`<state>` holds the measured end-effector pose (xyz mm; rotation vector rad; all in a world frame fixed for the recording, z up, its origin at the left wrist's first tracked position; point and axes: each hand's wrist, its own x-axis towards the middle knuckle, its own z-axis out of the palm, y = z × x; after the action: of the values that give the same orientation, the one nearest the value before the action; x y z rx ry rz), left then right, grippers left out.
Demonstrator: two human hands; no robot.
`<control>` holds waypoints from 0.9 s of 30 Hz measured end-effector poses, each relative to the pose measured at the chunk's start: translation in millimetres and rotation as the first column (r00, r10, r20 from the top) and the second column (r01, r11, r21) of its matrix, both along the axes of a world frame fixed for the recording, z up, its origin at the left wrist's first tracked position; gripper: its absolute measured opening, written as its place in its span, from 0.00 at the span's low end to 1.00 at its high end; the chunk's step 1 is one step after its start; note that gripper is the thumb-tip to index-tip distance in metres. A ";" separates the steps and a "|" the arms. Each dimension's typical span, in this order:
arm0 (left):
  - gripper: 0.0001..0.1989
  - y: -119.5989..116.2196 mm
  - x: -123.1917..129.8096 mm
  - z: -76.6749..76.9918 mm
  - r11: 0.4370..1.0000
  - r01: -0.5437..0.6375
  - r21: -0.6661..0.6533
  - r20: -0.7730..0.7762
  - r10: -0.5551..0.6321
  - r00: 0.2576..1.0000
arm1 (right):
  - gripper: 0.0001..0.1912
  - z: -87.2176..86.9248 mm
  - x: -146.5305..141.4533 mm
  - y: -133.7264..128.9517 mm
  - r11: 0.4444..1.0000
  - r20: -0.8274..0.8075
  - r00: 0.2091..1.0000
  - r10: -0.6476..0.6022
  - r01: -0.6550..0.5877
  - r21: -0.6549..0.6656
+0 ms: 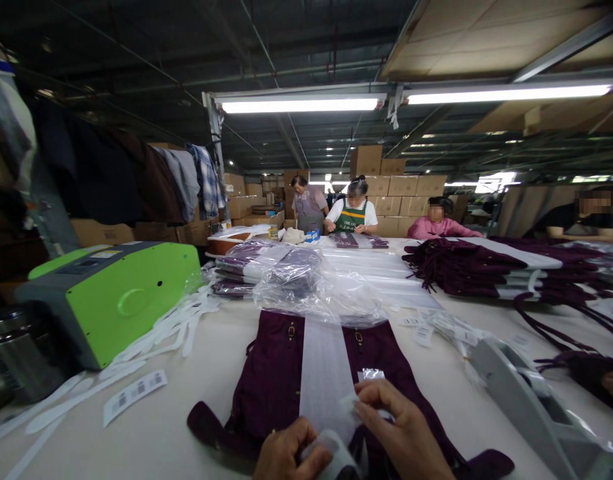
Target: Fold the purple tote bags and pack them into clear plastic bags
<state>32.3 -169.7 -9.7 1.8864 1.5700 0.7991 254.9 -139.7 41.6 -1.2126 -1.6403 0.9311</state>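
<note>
From far off, I look down at a purple bag point(271, 380) lying flat on the counter point(181, 433), at 6 o'clock in my view. My left hand point(289, 453) has its grip curled around a white roll point(336, 457). My right hand point(403, 430) has a narrow grip, thumb and finger pinching a small clear sticker point(349, 404) over the white strip point(326, 360) that runs down the bag.

I think this bag is partly done. The strip is laid on it, but the sticker is between my fingers and does not look pressed down. Clear plastic point(331, 293) meets the bag's top edge; I can't tell if it covers any of it. The rest of the bag is bare.

At 11 o'clock from the bag, a pile of wrapped bags point(261, 263) looks finished. At 2 o'clock, a stack of purple bags point(461, 267) has no plastic that I can make out.
</note>
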 end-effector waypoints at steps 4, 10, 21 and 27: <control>0.08 13.8 9.3 41.9 0.972 0.114 0.206 -0.424 -0.017 0.906 | 0.15 37.5 0.7 -12.1 0.994 -0.002 0.998 -0.067 0.067 0.086; 0.08 60.6 37.7 63.8 0.941 0.272 0.200 -0.528 -0.131 0.839 | 0.11 72.5 -62.7 -69.1 0.953 -0.057 0.952 0.301 -0.303 -0.014; 0.14 61.7 71.8 62.2 0.877 0.417 0.238 -0.657 -0.171 0.734 | 0.01 49.1 -118.6 -85.9 0.949 0.052 0.952 0.301 -0.304 0.079; 0.13 68.4 68.9 54.3 0.885 0.389 0.254 -0.618 -0.160 0.769 | 0.16 67.9 -106.9 -85.5 0.890 -0.363 0.866 0.343 -0.424 -0.171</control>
<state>101.1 -101.3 44.7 2.7742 1.4637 0.4057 148.0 -225.1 109.5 -0.8323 -1.5537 1.5417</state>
